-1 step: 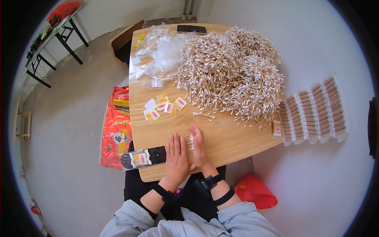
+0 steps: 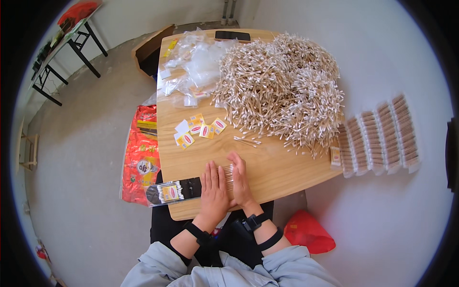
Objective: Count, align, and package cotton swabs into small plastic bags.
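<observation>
The swabs (image 2: pixel 229 178) lie on the surface (image 2: pixel 193 160) between left hand (image 2: pixel 214 192) and right hand (image 2: pixel 242 182), long axes crosswise, ends pointing toward each palm; either grip is flat, fingers straight. Left of the swabs: a packet (image 2: pixel 192 187); beyond, a pile (image 2: pixel 282 86).

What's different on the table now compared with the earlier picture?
Very little: the right hand seems to have edged slightly left, toward the left hand, leaving a narrower strip of cotton swabs showing between them. No grip was visibly taken or released. The left hand, the big swab heap, the yellow-and-white cards and the phone stayed as they were.
</observation>
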`<state>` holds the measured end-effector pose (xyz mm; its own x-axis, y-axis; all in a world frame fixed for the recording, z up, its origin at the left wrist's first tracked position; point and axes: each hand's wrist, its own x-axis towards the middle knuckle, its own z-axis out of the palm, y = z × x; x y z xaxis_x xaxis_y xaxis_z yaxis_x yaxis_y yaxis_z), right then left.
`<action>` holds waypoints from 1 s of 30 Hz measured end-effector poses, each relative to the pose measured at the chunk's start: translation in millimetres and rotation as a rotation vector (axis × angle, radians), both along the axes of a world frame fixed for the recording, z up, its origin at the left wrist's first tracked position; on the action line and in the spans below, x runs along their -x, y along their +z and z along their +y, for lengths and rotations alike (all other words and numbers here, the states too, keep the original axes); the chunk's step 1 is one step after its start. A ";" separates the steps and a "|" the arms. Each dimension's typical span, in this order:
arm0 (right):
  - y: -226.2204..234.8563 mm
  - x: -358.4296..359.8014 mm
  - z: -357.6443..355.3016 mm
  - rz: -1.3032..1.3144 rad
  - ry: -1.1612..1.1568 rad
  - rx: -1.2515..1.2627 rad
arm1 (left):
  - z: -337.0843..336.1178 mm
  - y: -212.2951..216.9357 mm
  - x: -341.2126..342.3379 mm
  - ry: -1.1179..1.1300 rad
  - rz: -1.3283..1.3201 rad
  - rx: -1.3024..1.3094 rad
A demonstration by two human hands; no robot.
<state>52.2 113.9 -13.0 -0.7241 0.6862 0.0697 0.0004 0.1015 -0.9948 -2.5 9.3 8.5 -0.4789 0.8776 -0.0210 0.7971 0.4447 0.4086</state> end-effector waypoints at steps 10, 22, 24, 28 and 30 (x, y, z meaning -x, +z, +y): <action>-6.4 -3.6 -10.4 0.070 -0.095 0.203 | -5.3 -7.2 6.0 0.000 0.022 -0.006; 18.5 2.8 26.1 -0.488 -0.083 -0.592 | -12.6 -2.0 10.6 -0.053 -0.055 -0.053; 28.4 -0.2 33.7 -0.478 0.014 -0.501 | -12.1 0.1 10.1 -0.045 -0.057 -0.039; 33.0 -1.1 39.6 -0.541 0.050 -0.597 | -10.4 1.3 9.4 -0.037 -0.028 -0.027; 28.2 0.1 41.7 -0.582 -0.060 -0.563 | -10.7 0.5 9.2 -0.040 -0.007 -0.025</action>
